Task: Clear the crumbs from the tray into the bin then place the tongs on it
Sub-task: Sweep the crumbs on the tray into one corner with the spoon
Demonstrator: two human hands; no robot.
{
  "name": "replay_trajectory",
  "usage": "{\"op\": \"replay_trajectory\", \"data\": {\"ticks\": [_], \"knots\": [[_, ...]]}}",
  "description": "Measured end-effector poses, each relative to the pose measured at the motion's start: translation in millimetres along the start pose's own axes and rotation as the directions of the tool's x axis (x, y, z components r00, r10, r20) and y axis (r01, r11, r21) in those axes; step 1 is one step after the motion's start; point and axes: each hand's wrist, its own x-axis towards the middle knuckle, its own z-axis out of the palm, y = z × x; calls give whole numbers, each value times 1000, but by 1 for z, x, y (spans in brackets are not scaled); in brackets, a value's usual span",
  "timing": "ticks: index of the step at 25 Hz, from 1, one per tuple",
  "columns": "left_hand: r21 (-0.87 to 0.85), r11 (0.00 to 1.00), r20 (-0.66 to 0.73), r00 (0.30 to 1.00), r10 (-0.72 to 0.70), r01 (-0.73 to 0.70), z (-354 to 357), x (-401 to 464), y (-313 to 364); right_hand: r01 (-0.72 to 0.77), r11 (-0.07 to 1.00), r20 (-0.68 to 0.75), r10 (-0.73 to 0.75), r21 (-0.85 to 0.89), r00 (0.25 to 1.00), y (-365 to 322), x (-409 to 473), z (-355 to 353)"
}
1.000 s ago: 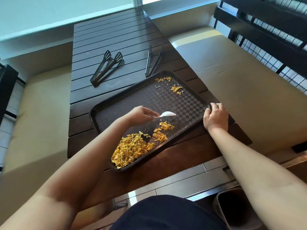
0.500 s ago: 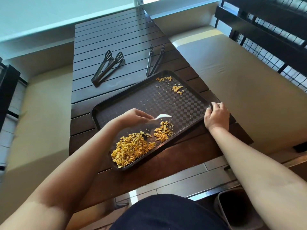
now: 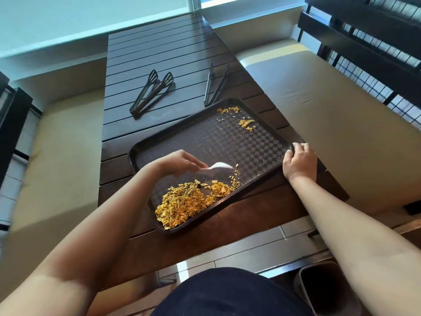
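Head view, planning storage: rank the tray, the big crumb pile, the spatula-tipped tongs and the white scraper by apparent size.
1. tray
2. big crumb pile and spatula-tipped tongs: too alike to rank, since the tongs lie farther from the camera.
3. white scraper, motion-blurred.

The tray [image 3: 159,144] lies on the desk [image 3: 145,51]. Two tongs [image 3: 151,93] [image 3: 215,84] lie behind it. Crumbs [image 3: 184,204] sit in its near left corner. A bin [image 3: 323,290] stands below right.
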Motion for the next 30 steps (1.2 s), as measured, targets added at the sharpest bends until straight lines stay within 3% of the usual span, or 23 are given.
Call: {"op": "replay_trajectory", "data": {"ticks": [2,4,9,13,15,19,23,28,30], "knots": [[-25,999,-107,994,32,-35,6,8,12,4,1000,1,-4,2,1000,0,0,0],[10,999,-113,993,40,-39,16,14,23,5,1000,-1,-5,5,1000,1,1,2],[53,998,100,995,-24,19,22,11,23,-3,1000,-3,3,19,1000,5,4,7],[185,983,167,985,-50,19,7,-3,13,4,1000,-17,-4,16,1000,5,3,8],[188,982,143,989,-39,12,0,-7,11,6,1000,-20,-6,14,1000,6,4,8],[186,979,-45,995,93,-83,10,-2,21,8,1000,-17,-8,15,1000,5,4,8],[324,933,-15,985,173,-159,31,4,27,7,1000,-9,-7,14,1000,5,4,7],[416,906,127,991,30,-81,5,-9,11,9,1000,-1,-9,11,1000,5,4,7],[381,924,171,984,-40,-28,-9,-15,4,9,1000,-3,-9,12,1000,5,3,7]]}}
